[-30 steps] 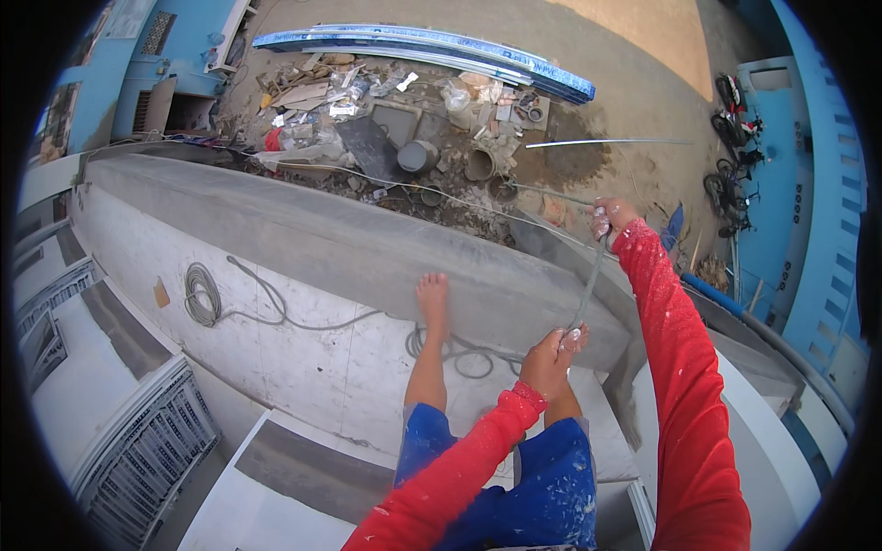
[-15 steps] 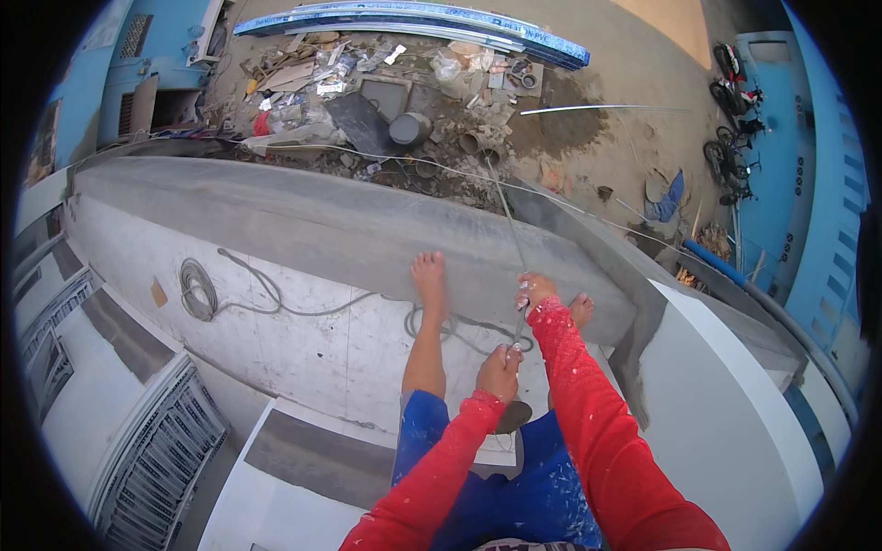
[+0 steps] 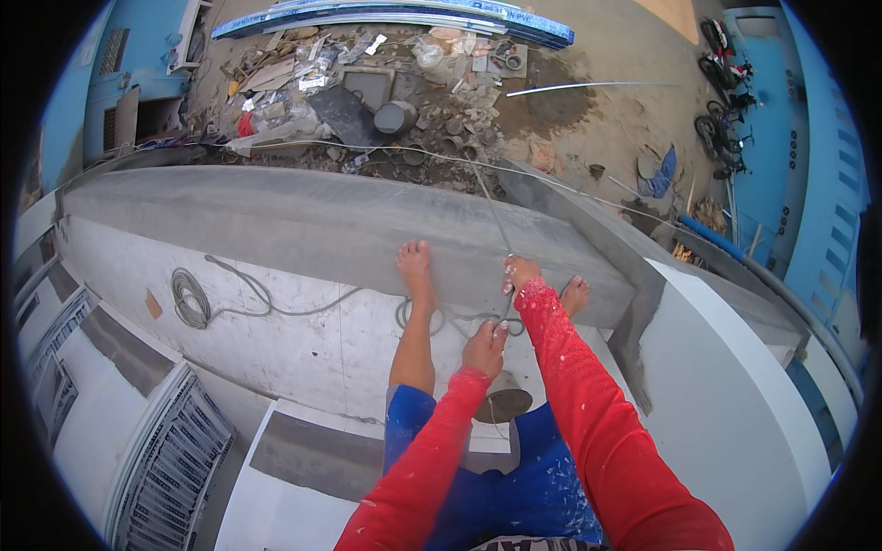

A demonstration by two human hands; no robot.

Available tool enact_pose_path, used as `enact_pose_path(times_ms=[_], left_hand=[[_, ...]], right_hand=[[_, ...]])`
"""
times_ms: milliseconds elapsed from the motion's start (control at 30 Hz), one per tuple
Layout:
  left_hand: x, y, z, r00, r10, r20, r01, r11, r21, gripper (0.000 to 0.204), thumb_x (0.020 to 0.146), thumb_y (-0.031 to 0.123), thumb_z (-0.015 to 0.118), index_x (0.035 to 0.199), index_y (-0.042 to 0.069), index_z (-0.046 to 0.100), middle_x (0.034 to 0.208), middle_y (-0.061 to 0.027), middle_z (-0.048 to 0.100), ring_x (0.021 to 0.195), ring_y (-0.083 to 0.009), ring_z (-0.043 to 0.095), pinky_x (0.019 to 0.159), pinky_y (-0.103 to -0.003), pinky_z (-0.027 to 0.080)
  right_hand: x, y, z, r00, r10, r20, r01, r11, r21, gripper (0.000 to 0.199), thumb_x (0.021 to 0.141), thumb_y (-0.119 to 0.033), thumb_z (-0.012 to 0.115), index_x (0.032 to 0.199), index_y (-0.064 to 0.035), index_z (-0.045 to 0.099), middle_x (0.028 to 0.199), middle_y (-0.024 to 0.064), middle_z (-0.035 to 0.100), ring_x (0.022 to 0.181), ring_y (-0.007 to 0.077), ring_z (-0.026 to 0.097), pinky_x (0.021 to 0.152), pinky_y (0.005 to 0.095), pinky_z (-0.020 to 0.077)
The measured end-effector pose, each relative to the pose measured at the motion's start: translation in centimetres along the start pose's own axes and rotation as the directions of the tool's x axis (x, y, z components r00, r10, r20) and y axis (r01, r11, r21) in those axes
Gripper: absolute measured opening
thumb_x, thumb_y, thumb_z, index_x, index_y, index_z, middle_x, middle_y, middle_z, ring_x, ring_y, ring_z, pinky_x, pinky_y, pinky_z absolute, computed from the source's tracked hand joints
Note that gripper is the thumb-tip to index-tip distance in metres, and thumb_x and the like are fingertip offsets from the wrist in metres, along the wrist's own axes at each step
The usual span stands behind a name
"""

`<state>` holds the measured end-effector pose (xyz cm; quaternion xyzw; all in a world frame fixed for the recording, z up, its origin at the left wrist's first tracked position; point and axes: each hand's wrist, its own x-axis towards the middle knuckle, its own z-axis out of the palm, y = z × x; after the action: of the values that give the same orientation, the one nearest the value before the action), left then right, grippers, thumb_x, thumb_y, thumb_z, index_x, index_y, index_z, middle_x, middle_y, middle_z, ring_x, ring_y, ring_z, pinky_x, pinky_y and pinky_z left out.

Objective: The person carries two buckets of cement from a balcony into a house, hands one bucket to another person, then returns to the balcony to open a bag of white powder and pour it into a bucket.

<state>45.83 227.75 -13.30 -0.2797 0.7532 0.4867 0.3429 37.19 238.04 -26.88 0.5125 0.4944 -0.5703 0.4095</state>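
The right hand (image 3: 524, 273) grips a grey-green rope (image 3: 493, 209), and the left hand (image 3: 485, 349), just below and nearer the body, is closed around it too. The rope runs from the hands across the grey concrete ledge (image 3: 303, 216) and over its far edge, toward the rubble-strewn ground (image 3: 432, 124). Loops and a coil (image 3: 190, 299) lie on the white surface (image 3: 303, 363) behind the ledge.

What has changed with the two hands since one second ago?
The right hand was pulled inward and left, close to the left hand, which also shifted left. Both hands hold the rope, as before. The left foot and the rope coil stayed in place.
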Motion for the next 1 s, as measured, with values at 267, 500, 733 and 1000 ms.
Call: enact_pose_path(times_ms=[267, 500, 733, 1000], left_hand=[[6.2, -1.6, 0.3, 0.926, -0.217, 0.311, 0.273, 0.95, -0.15, 0.023, 0.089, 0.023, 0.052, 0.096, 0.001, 0.055, 0.068, -0.0096, 0.061, 0.055, -0.0173, 0.059, 0.055, -0.032, 0.047], [4.5, -1.8, 0.7, 0.901, -0.194, 0.387, 0.274, 0.948, -0.164, 0.021, 0.092, 0.017, 0.046, 0.091, -0.002, 0.056, 0.064, -0.0064, 0.055, 0.055, -0.0135, 0.055, 0.051, -0.027, 0.044], [3.2, -3.9, 0.7, 0.96, -0.117, 0.254, 0.145, 0.985, -0.096, 0.022, 0.093, 0.019, 0.046, 0.093, -0.001, 0.056, 0.065, -0.0067, 0.056, 0.059, -0.014, 0.056, 0.058, -0.029, 0.044], [4.4, -2.6, 1.3, 0.927, -0.194, 0.321, 0.22, 0.974, -0.047, 0.027, 0.092, 0.026, 0.045, 0.1, 0.003, 0.056, 0.069, -0.0079, 0.062, 0.066, -0.021, 0.062, 0.064, -0.035, 0.045]], right_hand=[[3.2, 5.9, -1.1, 0.994, -0.096, 0.058, 0.109, 0.939, -0.325, 0.015, 0.087, -0.013, 0.05, 0.077, -0.0022, 0.056, 0.054, 0.007, 0.047, 0.039, 0.0193, 0.044, 0.037, 0.0368, 0.0384], [6.8, 8.4, -3.2, 0.948, -0.228, 0.22, 0.303, 0.856, -0.419, 0.012, 0.084, -0.012, 0.055, 0.081, -0.0006, 0.052, 0.06, 0.0073, 0.049, 0.043, 0.0187, 0.045, 0.037, 0.0377, 0.0402], [0.3, 4.7, 0.2, 0.994, 0.085, 0.063, -0.081, 0.995, -0.062, 0.017, 0.085, -0.014, 0.054, 0.085, 0.0025, 0.053, 0.063, 0.0103, 0.054, 0.044, 0.0211, 0.049, 0.039, 0.0372, 0.0425], [4.2, 7.4, -2.2, 0.983, -0.094, 0.159, 0.16, 0.863, -0.48, 0.022, 0.082, -0.012, 0.051, 0.071, 0.0055, 0.058, 0.057, 0.0138, 0.057, 0.043, 0.0251, 0.054, 0.041, 0.0361, 0.0443]])
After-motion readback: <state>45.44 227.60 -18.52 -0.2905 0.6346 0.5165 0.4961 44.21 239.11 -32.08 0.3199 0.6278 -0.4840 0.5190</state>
